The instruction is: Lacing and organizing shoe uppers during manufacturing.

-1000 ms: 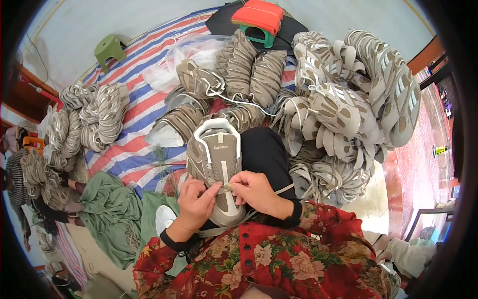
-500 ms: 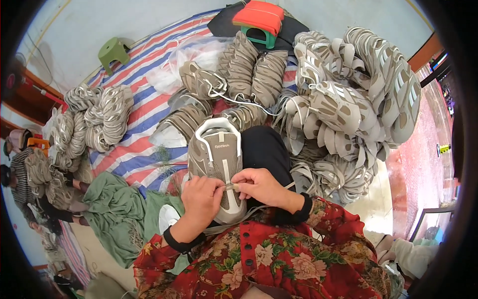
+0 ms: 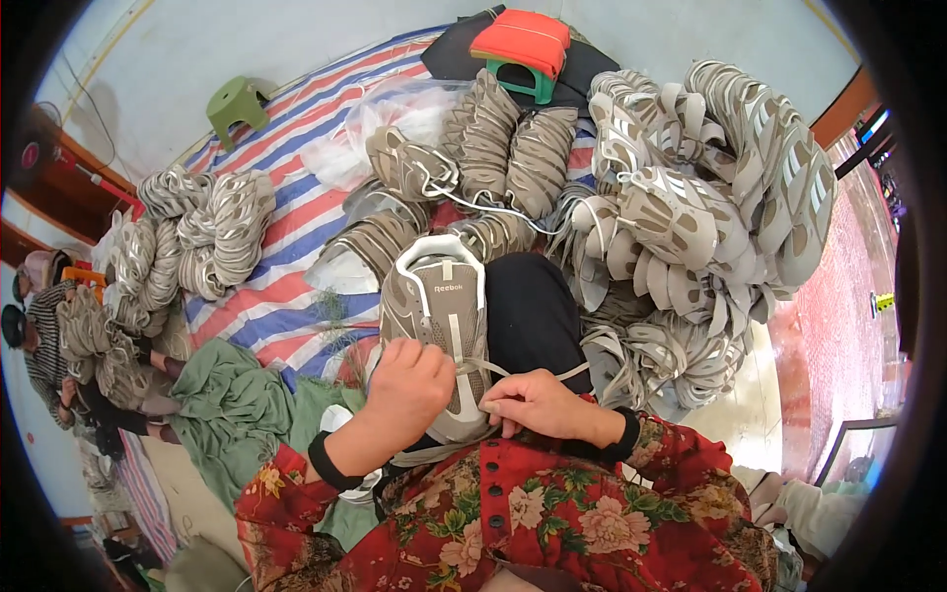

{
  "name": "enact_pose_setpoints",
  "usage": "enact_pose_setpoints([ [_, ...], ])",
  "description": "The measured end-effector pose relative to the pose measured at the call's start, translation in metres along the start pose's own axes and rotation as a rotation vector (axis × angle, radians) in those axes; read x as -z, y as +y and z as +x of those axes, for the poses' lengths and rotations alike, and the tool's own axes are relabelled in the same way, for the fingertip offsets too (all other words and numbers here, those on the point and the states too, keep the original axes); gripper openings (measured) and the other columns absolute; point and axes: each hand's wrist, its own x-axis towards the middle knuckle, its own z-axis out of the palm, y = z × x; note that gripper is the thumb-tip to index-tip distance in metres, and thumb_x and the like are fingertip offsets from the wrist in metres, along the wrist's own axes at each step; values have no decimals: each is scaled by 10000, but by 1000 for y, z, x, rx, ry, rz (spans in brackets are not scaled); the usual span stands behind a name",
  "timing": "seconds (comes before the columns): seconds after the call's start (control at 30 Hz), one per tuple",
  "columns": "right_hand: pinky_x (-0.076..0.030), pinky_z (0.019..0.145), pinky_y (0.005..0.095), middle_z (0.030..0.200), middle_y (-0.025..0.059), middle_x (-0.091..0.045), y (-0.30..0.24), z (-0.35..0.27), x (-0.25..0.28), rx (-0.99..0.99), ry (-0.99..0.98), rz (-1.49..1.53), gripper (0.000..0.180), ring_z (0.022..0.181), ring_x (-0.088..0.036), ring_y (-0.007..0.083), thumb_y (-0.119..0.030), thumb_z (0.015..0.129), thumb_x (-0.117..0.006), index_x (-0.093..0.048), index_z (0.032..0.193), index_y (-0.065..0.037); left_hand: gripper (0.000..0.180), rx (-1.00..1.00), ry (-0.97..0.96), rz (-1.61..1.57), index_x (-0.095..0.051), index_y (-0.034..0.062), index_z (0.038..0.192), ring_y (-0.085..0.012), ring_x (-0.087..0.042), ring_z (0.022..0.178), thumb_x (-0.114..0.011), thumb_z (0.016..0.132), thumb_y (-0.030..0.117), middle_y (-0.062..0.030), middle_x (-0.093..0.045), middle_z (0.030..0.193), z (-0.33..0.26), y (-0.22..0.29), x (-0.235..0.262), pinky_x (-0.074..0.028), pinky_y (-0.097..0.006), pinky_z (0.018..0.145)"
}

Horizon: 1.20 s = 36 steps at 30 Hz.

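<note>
A beige and brown shoe upper (image 3: pixel 434 306) with a white collar lining lies on my lap, its toe toward me. Over its left side, my left hand (image 3: pixel 409 390) is closed, and a flat beige lace (image 3: pixel 481 366) runs out from its fingers to the right across the tongue. My right hand (image 3: pixel 538 405) is closed too, its bent fingers at the right edge of the toe. Whether anything is between those fingertips is hidden. Another stretch of lace shows beyond the right hand, over my dark trouser leg (image 3: pixel 533 306).
Bundled shoe uppers (image 3: pixel 710 207) are heaped at the right, with more stacks (image 3: pixel 483 138) ahead and at the left (image 3: pixel 202 232). A striped sheet (image 3: pixel 286 237) covers the floor. Green stools (image 3: pixel 237 107), green cloth (image 3: pixel 232 395) and another person (image 3: pixel 44 345) are around.
My hands have moved apart from the middle of the tongue. The left went slightly up and left, the right down and right toward the toe. Lace now shows between them.
</note>
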Motion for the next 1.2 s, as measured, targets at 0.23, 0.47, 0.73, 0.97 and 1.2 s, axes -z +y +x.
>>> enact_pose_setpoints([
  [0.23, -504, 506, 235, 813, 74, -651, 1, -4, 16, -200, -87, 289, 207, 580, -619, 124, -144, 934, -526, -604, 1063, -3, 85, -6, -127, -57, -538, 82, 700, -241, -523, 717, -583, 639, 123, -56, -473, 709, 4, -2, -7, -432, -371, 627],
  [0.47, -500, 491, 236, 804, 85, -647, -9, 1, 20, -220, -166, 332, 233, 544, -595, 120, -144, 942, -509, -563, 1113, 5, 112, 84, -94, -181, -570, 107, 731, -241, -545, 709, -661, 669, 117, -40, -503, 712, 6, -11, -11, -445, -351, 586],
  [0.73, -503, 556, 223, 857, 82, -651, -4, -9, 29, -271, -204, 230, 264, 579, -611, 113, -143, 950, -495, -548, 1170, -8, 125, 315, -55, -398, -581, 106, 734, -248, -581, 684, -691, 726, 166, -48, -536, 715, -16, -20, 2, -455, -376, 544],
  [0.97, -532, 585, 250, 923, 147, -645, 2, -4, 26, -333, -181, 551, 359, 647, -635, 136, -137, 966, -443, -416, 1307, -27, 248, 405, -223, -114, -597, 109, 725, -263, -598, 600, -658, 808, 335, -61, -563, 691, -13, -7, -1, -447, -378, 483],
  [1.2, -522, 627, 277, 976, 86, -647, 12, 1, 22, -89, -47, 1114, 291, 688, -621, 133, -247, 956, -509, -501, 1207, -99, 310, 365, -146, -262, -572, 73, 632, -257, -592, 541, -633, 825, 309, -58, -565, 599, -11, 1, -10, -432, -366, 464],
])
